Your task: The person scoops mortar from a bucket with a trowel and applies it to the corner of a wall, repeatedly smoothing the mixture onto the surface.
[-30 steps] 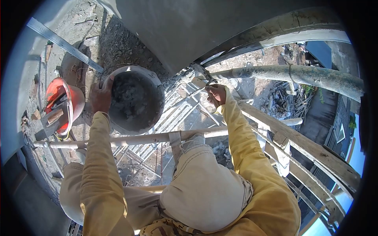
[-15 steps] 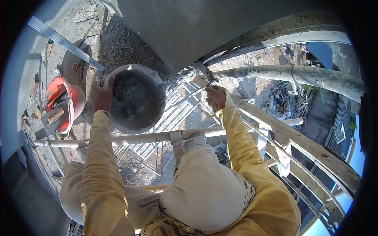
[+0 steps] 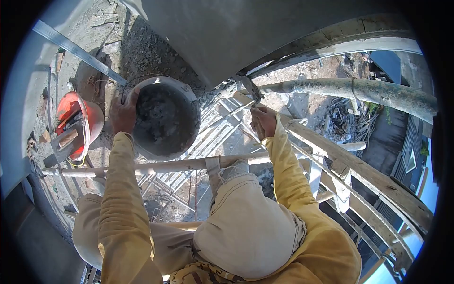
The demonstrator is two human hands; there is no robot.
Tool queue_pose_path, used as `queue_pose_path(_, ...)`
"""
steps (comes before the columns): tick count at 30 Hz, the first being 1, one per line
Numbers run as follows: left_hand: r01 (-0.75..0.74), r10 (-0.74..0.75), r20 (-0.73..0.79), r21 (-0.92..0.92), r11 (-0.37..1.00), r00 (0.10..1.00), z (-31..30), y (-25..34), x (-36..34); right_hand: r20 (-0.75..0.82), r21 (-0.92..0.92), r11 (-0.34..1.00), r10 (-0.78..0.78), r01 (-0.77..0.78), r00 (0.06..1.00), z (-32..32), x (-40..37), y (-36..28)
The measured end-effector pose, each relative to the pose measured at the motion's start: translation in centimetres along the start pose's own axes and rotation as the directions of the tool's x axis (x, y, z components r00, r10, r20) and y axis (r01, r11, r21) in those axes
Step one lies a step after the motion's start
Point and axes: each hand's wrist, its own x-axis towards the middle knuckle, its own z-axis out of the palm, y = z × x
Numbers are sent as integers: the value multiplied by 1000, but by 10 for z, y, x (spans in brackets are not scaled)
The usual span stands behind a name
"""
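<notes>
My left hand (image 3: 124, 114) is closed on the left rim of a round bucket (image 3: 190, 94), which holds wet grey mortar (image 3: 163, 118). To the right, my right hand (image 3: 263, 122) is wrapped round the handle of a trowel (image 3: 250, 88). The trowel's dark blade points up and left, at the lower corner of a smooth grey wall (image 3: 208, 38). Both my arms are in yellow sleeves.
On the left is a red bucket (image 3: 96, 120) with tools in it. A metal straightedge (image 3: 78, 51) slants above it. A bamboo pole (image 3: 179, 165) crosses before my knees. At right are a thick pole (image 3: 331, 86), a wooden beam (image 3: 359, 165) and a rope (image 3: 350, 191).
My right hand has moved slightly down and right with the trowel, and more of the blade shows. My left hand stays on the bucket rim.
</notes>
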Motion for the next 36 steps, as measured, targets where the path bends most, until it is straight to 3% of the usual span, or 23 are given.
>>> queue_pose_path(4, 9, -9, 0, -10, 1000, 1000, -2, 5, -1, 38, 17, 999, -29, 28, 999, -8, -10, 5)
queue_pose_path(13, 31, -31, 12, -12, 999, 999, -5, 12, -2, -72, -97, 995, -25, 18, 997, -3, -39, 10)
queue_pose_path(19, 15, -16, 88, 11, 1000, 996, -7, 16, 1, -100, -351, 933, 39, -72, 994, 11, -8, 21)
queue_pose_path(31, -75, 73, 53, 45, 996, 996, 1, 7, 1, -95, -232, 971, -73, 49, 993, 42, 38, 27)
queue_pose_path(36, -73, 72, 29, 19, 997, 997, -1, 12, -2, -200, -119, 988, -118, 96, 973, 50, 18, 24)
